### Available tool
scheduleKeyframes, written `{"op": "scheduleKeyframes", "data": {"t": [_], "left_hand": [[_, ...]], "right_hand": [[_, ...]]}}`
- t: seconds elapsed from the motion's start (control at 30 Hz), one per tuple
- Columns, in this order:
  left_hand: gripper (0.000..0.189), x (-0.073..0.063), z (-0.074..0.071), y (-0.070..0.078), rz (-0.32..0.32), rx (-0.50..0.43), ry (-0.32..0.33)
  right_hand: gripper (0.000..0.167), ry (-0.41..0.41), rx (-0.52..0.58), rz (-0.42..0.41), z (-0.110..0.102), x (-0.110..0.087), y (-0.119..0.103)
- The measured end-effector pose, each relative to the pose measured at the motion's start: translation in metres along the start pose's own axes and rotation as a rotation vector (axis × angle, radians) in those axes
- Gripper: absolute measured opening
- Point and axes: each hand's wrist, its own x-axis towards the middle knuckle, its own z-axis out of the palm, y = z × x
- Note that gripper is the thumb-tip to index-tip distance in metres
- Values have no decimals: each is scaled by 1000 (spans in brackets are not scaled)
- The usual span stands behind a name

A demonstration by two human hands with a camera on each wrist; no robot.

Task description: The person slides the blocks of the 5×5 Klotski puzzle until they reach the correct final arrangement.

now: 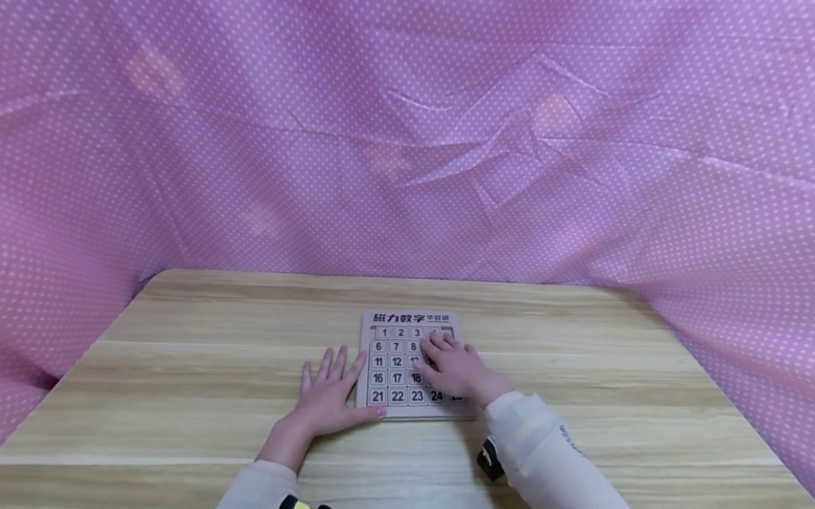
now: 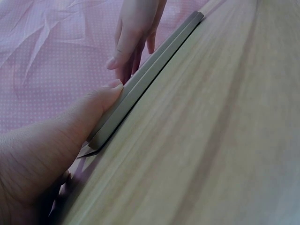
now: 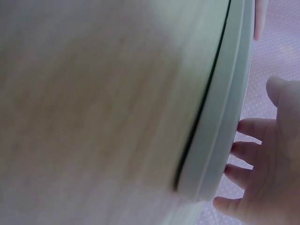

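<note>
A grey sliding number puzzle (image 1: 395, 411) lies flat on the table, with numbered square tiles in rows and dark Chinese lettering along its top. My left hand (image 1: 326, 404) is spread at its left side, the thumb (image 2: 105, 96) resting on the lower left corner and the fingers pointing away along the left edge. Over the right half of the tiles reaches my right hand (image 1: 458, 372), its fingertips (image 3: 238, 176) down on the upper right tiles and its thumb apart from them. Those tiles are partly hidden beneath it. Rows beginning 1, 6, 11, 16 and 21 show at the left.
The wooden table (image 1: 191, 366) stretches out on both sides of the puzzle. A pink dotted cloth (image 1: 413, 133) hangs behind it and along both sides. Both wrists carry dark straps (image 1: 490, 459) over pale sleeves (image 1: 549, 458).
</note>
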Motion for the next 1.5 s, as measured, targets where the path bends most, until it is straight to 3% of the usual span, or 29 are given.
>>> {"op": "scheduleKeyframes", "data": {"t": [0.4,0.7,1.17,1.5], "left_hand": [[100,2,-2,-3,-5,12,-3],[100,3,0,-3,-4,15,-10],[101,4,1,-5,-1,19,-12],[101,3,2,-4,0,14,-2]], "right_hand": [[57,0,3,-8,1,8,-7],[57,-4,73,-33,-2,0,-5],[53,16,59,-166,-10,-59,8],[59,6,56,-184,-3,-92,15]]}}
